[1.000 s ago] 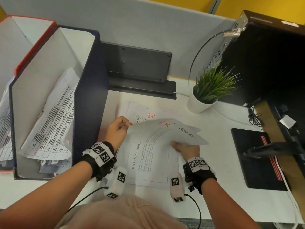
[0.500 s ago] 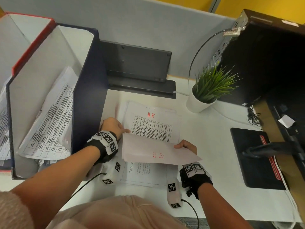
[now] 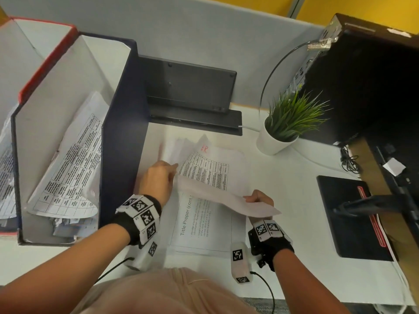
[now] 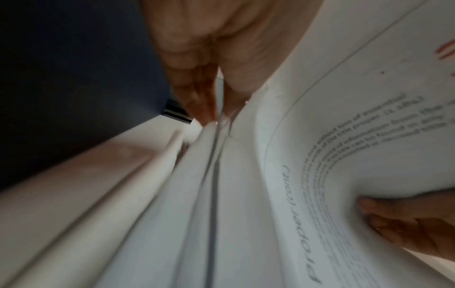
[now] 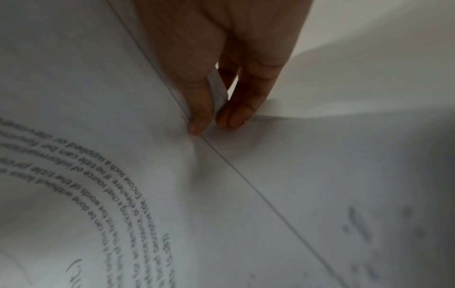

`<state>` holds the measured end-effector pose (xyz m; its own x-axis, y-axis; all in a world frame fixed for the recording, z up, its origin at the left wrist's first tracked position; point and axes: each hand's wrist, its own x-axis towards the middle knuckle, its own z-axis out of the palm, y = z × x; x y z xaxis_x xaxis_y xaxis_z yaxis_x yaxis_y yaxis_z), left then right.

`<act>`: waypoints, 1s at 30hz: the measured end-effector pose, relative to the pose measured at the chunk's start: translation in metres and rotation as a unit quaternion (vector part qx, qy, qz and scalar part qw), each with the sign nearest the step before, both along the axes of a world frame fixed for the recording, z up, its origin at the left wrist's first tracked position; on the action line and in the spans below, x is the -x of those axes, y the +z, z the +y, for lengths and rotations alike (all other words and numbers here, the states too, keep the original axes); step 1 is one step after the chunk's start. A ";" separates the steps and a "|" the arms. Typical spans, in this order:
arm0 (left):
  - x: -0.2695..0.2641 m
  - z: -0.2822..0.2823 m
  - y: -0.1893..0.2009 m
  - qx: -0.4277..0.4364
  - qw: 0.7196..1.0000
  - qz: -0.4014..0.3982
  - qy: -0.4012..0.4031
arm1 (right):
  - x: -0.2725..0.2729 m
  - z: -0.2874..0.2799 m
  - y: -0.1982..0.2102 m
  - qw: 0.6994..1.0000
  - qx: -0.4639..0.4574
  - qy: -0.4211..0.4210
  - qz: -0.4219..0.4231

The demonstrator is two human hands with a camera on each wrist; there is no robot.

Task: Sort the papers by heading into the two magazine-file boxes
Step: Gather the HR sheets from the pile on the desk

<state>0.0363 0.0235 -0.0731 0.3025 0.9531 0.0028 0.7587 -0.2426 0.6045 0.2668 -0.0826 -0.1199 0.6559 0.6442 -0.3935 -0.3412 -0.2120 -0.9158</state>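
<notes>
A pile of papers lies on the white desk (image 3: pixel 283 189) beside the navy magazine-file box (image 3: pixel 124 143). A red-edged box (image 3: pixel 47 57) stands left of the navy one. Both hold printed sheets. My right hand (image 3: pixel 249 198) (image 5: pixel 211 124) pinches the far edge of the "Title Proper (cont.)" sheet (image 3: pixel 197 223) (image 5: pixel 98 175) and holds it folded back towards me. Beneath it shows a table sheet (image 3: pixel 208 171) headed "HR" in red. My left hand (image 3: pixel 173 167) (image 4: pixel 216 118) pinches the left edges of this sheet and those below, lifting them a little.
A potted green plant (image 3: pixel 275 139) stands behind the pile on the right. A black monitor base (image 3: pixel 188 91) sits against the grey partition. A black pad with a red strip (image 3: pixel 347 218) lies at the right, under a dark computer case (image 3: pixel 367 75) with cables.
The top sheet, held up by both hands, was folded back towards me by the right hand. The left hand let it go and took the left edge of the table sheet underneath.
</notes>
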 end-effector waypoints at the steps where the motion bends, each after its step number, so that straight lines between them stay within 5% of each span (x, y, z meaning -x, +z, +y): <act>1: 0.001 -0.003 -0.001 -0.009 0.998 -0.055 -0.008 | -0.001 -0.001 -0.002 0.996 0.016 0.028 -0.079; 4: 0.004 -0.008 -0.004 0.069 0.981 -0.177 0.025 | 0.000 -0.001 -0.002 0.957 0.122 0.104 -0.243; 9: 0.001 -0.004 -0.008 0.211 0.935 -0.276 0.070 | 0.004 -0.001 0.003 0.977 0.066 0.069 -0.192; 14: -0.007 0.007 0.000 0.272 0.892 -0.341 0.120 | 0.002 -0.001 0.003 0.964 0.134 0.118 -0.197; 16: -0.006 0.015 -0.002 0.300 0.886 -0.317 0.161 | 0.002 -0.004 0.002 0.974 0.105 0.118 -0.163; 22: 0.001 0.032 -0.014 0.253 0.950 -0.075 0.165 | 0.000 -0.005 -0.008 0.987 0.041 0.079 -0.135; 30: -0.005 0.034 -0.015 0.230 0.965 -0.020 0.123 | -0.006 -0.001 -0.007 0.988 0.102 0.088 -0.077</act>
